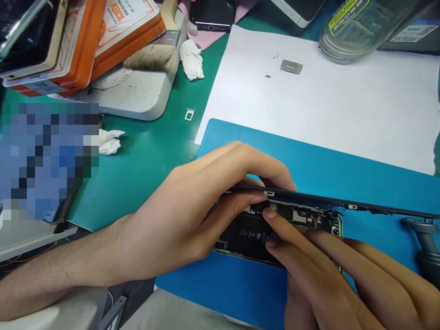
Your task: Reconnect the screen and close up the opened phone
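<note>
An opened smartphone body (252,233) lies on the blue mat, with its black battery and circuit board showing. Above it, a detached-edge phone screen (316,201) is tilted up, seen almost edge-on. My left hand (192,211) pinches that screen between its thumb below and its fingers above, at the left part. My right hand (330,266) reaches in from the lower right, its index fingertip at the circuit board and its thumb tip over the battery. Those two fingertips are apart, with nothing visible between them. Its other fingers cover the right part of the phone body.
A small metal plate (291,67) and tiny screws lie on the white paper (343,105). A SIM tray (189,114) rests on the green table. Orange boxes (127,27), a brush (153,57) and crumpled tissue (191,59) are at upper left. A clear bottle (371,27) stands upper right.
</note>
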A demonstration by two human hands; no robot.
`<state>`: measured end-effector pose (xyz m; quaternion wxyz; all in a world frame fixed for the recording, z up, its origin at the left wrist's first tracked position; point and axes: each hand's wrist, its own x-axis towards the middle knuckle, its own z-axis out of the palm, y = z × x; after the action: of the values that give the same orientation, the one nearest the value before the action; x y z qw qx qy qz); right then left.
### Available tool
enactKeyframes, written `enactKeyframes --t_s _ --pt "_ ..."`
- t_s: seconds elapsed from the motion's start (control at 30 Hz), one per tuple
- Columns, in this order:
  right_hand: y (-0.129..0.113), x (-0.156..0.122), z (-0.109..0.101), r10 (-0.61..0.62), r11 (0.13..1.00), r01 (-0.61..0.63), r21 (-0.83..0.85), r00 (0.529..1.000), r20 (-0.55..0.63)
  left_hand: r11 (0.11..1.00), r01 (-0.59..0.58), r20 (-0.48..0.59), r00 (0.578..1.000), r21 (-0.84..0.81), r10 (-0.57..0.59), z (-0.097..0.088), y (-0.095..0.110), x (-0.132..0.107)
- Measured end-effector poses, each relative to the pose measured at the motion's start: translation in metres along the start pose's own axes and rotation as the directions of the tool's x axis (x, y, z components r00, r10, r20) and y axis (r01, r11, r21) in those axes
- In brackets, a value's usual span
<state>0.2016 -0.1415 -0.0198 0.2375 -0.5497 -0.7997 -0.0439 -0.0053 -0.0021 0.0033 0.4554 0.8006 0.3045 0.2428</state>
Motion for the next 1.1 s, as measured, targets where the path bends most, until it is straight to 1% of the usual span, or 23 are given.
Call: enactKeyframes --t_s 0.07,0.17,0.23,0.3,0.4,0.5,0.6,0.73,0.9,1.0,1.1 --pt "-0.002 0.003 -0.001 0.025 1.000 -0.025 -0.003 1.000 0.005 1.000 -0.006 -0.002 1.000 0.002 0.006 0.000 0.000 0.000" --pt "-0.006 0.008 -0.001 0.058 0.996 -0.060 0.063 0.998 0.025 1.000 -0.015 -0.018 1.000 -0.011 0.015 0.001 -0.002 -0.001" --pt "-0.007 0.009 0.000 0.069 0.996 -0.067 0.060 0.997 -0.022 0.999 -0.023 -0.020 1.000 -0.030 0.023 0.001 -0.003 -0.001" --pt "-0.009 0.010 0.002 0.050 0.999 -0.049 0.019 0.997 -0.064 0.998 -0.029 -0.022 0.999 -0.051 0.028 0.002 -0.004 -0.002" --pt "-0.010 0.010 0.003 0.022 1.000 -0.023 -0.008 0.997 -0.080 0.998 -0.030 -0.037 0.999 -0.060 0.028 0.004 -0.004 -0.002" --pt "-0.009 0.011 0.001 0.065 0.996 -0.060 0.065 0.995 -0.074 0.998 -0.033 -0.050 0.998 -0.056 0.031 0.005 -0.005 -0.002" --pt "-0.007 0.012 -0.002 0.104 0.987 -0.095 0.126 0.992 -0.068 0.994 -0.060 -0.056 0.997 -0.093 0.055 0.006 -0.006 -0.002" --pt "-0.008 0.010 -0.002 0.065 0.994 -0.056 0.092 0.993 -0.102 0.992 -0.049 -0.057 0.997 -0.115 0.043 0.006 -0.006 -0.001" --pt "-0.012 0.009 0.004 0.000 1.000 0.001 0.010 0.997 -0.082 0.987 -0.021 -0.046 0.999 -0.161 0.014 0.008 -0.004 -0.001" --pt "-0.015 0.011 0.007 -0.027 0.999 0.025 -0.027 0.996 -0.083 0.985 -0.027 -0.039 0.999 -0.169 0.021 0.009 -0.004 -0.004" --pt "-0.015 0.011 0.006 -0.041 0.999 0.039 -0.031 0.997 -0.070 0.985 -0.050 -0.035 0.998 -0.163 0.045 0.009 -0.005 -0.006"
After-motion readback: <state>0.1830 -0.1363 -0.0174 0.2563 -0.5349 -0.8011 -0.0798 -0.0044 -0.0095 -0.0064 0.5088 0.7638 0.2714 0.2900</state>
